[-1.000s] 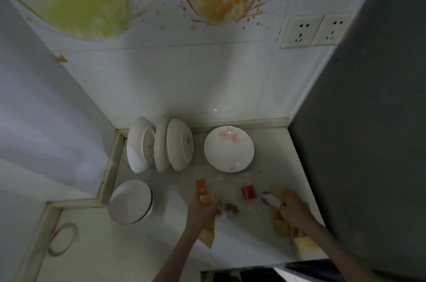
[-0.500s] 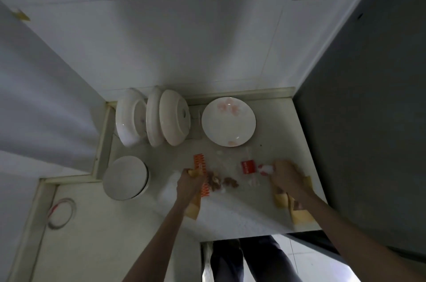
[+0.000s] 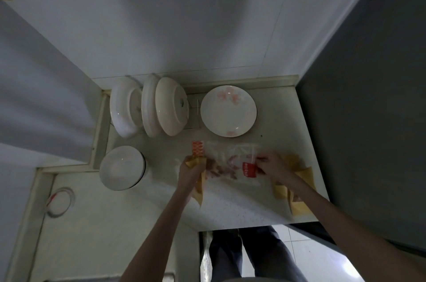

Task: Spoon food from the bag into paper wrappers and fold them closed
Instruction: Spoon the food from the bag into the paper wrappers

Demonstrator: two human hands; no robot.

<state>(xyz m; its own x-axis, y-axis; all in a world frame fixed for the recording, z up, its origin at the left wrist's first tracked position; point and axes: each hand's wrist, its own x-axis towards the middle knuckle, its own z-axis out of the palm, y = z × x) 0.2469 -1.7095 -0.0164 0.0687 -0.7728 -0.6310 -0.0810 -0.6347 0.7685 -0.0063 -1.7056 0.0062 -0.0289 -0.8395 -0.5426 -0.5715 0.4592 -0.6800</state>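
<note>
Left hand [image 3: 192, 172] gripping tan paper wrapper [image 3: 200, 186]; right hand [image 3: 273, 170] pinching clear plastic food bag [image 3: 230, 161] on pale speckled table [image 3: 230, 208], between both hands. Beyond, round white floral plate [image 3: 228, 111] lying flat, white bowls [image 3: 147, 106] standing on edge.

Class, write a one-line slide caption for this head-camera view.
Left hand holds a paper wrapper beside the clear food bag, which the right hand grips.

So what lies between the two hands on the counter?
In the head view, the clear plastic bag of reddish-brown food lies between the left hand, gripping a tan paper wrapper, and the right hand.
</note>
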